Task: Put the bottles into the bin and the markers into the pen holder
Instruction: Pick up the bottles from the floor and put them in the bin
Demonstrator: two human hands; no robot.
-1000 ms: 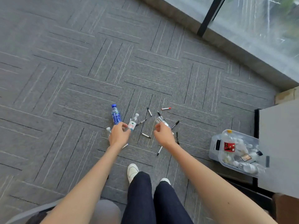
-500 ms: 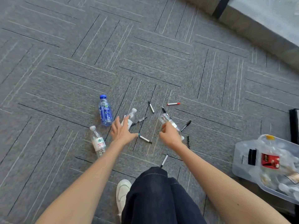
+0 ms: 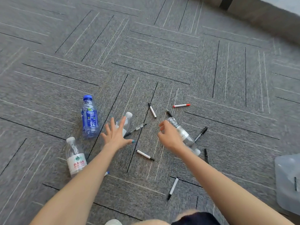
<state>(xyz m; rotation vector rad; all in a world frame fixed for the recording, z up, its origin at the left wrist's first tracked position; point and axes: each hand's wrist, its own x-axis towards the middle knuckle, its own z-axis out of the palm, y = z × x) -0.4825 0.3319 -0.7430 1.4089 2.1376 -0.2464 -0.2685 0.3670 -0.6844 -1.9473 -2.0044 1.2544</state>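
My left hand (image 3: 116, 137) hovers, fingers spread, over a clear bottle (image 3: 125, 122) lying on the carpet (image 3: 162, 54), ready to grasp it. My right hand (image 3: 170, 135) is wrapped around another clear bottle (image 3: 183, 133), bound for the bin (image 3: 287, 181) at right.

Markers (image 3: 152, 110) scattered between hands, bare carpet (image 3: 146, 46) beyond

Grey striped carpet tiles (image 3: 146, 46) meet what looks like a ledge (image 3: 267, 18).
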